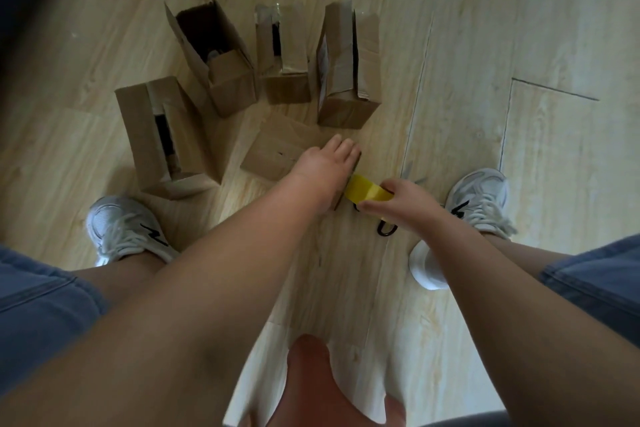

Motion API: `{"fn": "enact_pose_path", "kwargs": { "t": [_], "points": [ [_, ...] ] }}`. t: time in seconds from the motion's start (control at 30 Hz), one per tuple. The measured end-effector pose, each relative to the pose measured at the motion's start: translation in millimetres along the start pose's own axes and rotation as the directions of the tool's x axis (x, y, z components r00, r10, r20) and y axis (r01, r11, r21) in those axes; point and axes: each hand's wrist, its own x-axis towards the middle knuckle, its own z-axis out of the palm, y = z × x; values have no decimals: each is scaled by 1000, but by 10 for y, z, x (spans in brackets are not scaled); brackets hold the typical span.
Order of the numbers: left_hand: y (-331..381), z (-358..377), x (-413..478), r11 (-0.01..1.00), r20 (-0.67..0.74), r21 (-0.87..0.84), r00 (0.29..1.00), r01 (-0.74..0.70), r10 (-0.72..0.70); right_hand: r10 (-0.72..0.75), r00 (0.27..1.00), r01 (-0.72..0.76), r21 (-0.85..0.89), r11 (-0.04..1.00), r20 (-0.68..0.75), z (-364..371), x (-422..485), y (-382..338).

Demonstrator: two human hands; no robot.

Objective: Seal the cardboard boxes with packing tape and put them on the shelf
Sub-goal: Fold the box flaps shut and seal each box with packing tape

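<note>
Dim, soft indoor light; wide-angle bending at edges; top-left corner dark, perhaps vignetted; slight overall blur.

An indoor room is shown, plausibly a domestic one. The floor point(485, 28) is laid in pale wood-grain planks with dark seams, a finish commonly found in living spaces. The work is done directly on it: small, worn cardboard boxes point(214, 55) are stood in a loose arc, with a yellow tape roll point(367, 192) close by — an improvised packing spot. Casual dress is seen as well: white sneakers point(121, 225) and blue denim shorts point(41, 315). Only floor is taken in by the view, so the kind of room cannot be fixed more closely.
</note>
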Motion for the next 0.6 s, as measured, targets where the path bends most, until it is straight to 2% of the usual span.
{"fn": "enact_pose_path", "kwargs": {
  "t": [0.1,0.2,0.37,0.47,0.6],
  "points": [
    [-142,-35,-138,997,-58,-77,998,20,-25,-58,998,59,27,998,-36,-157,-53,-133],
    [-241,-108,-302,966,-119,-258,991,34,-67,-114,984,126,82,989,-134,-371,-174,-295],
    [-284,-221,-501,830,-194,-556,967,29,-163,-228,904,286,115,951,-361,-665,-389,-572],
    [-259,-207,-559,725,-214,-689,954,5,-210,-279,876,324,53,945,-394,-706,-469,-700],
    [-271,-151,-574,682,-236,-731,942,-10,-240,-312,859,333,-20,943,-405,-643,-494,-804]
  ]
}}
